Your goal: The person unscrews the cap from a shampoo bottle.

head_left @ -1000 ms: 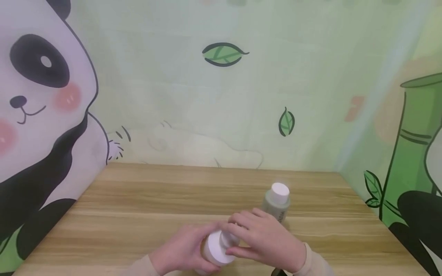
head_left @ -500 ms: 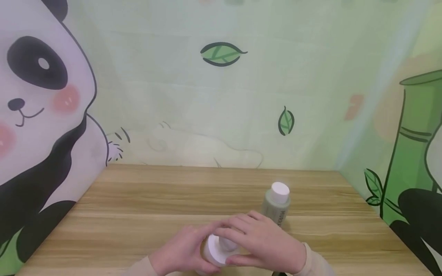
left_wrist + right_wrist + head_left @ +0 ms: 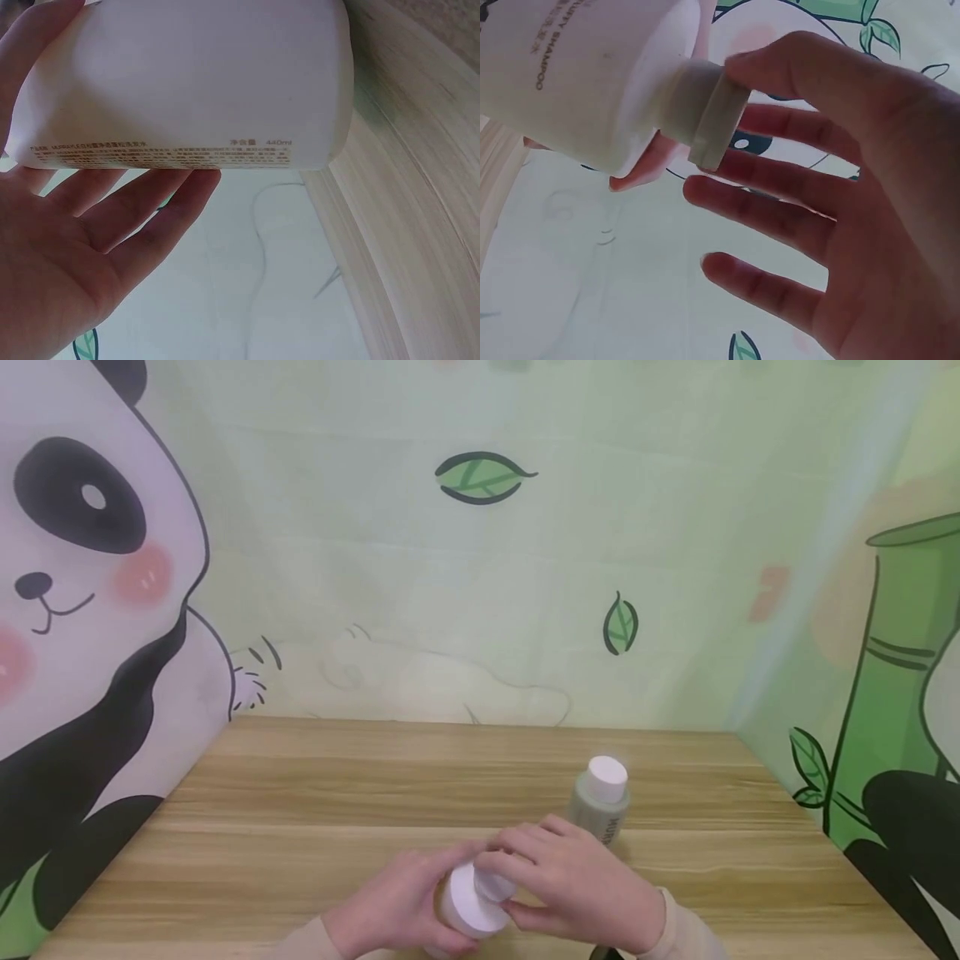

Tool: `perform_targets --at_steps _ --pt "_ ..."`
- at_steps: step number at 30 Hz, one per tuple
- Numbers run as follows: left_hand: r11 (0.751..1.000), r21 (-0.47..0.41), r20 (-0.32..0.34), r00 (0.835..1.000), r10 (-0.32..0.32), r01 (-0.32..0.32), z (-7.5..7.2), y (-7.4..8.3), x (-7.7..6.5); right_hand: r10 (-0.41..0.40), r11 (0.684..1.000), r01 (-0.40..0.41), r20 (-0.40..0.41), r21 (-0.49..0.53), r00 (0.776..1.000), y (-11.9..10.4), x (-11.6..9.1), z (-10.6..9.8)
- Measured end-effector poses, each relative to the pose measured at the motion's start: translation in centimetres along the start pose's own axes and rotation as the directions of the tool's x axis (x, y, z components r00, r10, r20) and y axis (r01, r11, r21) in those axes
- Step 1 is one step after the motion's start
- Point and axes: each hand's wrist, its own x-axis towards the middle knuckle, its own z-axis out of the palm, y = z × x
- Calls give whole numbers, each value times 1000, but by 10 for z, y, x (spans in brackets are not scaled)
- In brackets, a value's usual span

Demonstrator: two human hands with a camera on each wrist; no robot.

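Observation:
A white shampoo bottle [image 3: 467,908] is at the near middle of the head view, its top toward the right hand. The left hand [image 3: 405,893] grips the bottle around its body; in the left wrist view, small print on the bottle body [image 3: 202,82] shows above the fingers. The right hand [image 3: 573,878] pinches the white cap [image 3: 718,120] at the bottle's neck between thumb and forefinger. Its other fingers [image 3: 757,289] are spread apart from the cap in the right wrist view.
A grey-green bottle [image 3: 596,817] with a white cap stands upright just beyond the right hand. Part of a black object [image 3: 604,953] shows at the bottom edge by the right wrist. The wooden table [image 3: 360,777] meets a panda-print backdrop [image 3: 375,568].
The right fingers reached farther left over the cap half a second ago and have since drawn back right, so more of the cap shows. The left hand's grip stays much the same.

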Motion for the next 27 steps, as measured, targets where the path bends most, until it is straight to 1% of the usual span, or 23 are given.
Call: perform_targets --at_steps 3,5,7,11,15,18,21,23,27 --pt "1000 -11 6 1000 -7 7 0 0 0 -21 1000 20 25 17 999 0 -1 -1" --pt "1000 -9 6 1000 -5 5 0 0 0 -17 999 15 47 32 999 0 -1 -2" --pt "1000 -5 6 1000 -3 3 0 0 0 -10 999 9 47 34 999 -1 -1 -1" --pt "1000 5 3 1000 -2 2 0 -1 -1 61 998 -61 20 24 998 -1 0 0" --pt "1000 -16 16 1000 -12 13 -1 -1 0 112 994 -112 -31 -12 993 1 1 2" --pt "999 -31 26 1000 -16 17 -1 -2 0 97 994 -100 -56 -43 994 2 1 2" --pt "999 -34 28 999 -19 19 -1 -2 1 86 995 -89 -54 -53 995 2 1 2" --pt "1000 -24 23 1000 -18 19 0 -2 1 80 996 -82 -44 -38 996 2 0 1" --pt "1000 -5 10 1000 -9 9 0 -2 0 66 997 -66 1 41 998 0 0 -1"
